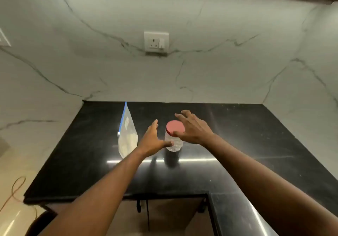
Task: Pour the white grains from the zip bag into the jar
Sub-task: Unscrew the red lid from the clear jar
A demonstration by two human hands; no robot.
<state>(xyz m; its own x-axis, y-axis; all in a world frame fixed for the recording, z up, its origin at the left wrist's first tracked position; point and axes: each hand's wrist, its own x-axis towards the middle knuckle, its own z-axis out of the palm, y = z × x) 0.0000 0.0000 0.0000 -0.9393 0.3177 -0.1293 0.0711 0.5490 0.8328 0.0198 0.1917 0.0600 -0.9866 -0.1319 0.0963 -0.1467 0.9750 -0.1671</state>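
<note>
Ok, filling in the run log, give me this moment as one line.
stage: reaching for jar | left hand: open by jar body | right hand: open over pink lid, still on | zip bag: upright, untouched

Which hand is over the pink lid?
The right hand is spread over the jar's pink lid. The left hand is lower, beside the jar, nearer the zip bag.

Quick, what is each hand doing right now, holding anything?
Left hand: open, thumb by the jar, gripping nothing.
Right hand: open, fingers spread at the red lid, not clearly gripping it.
</note>
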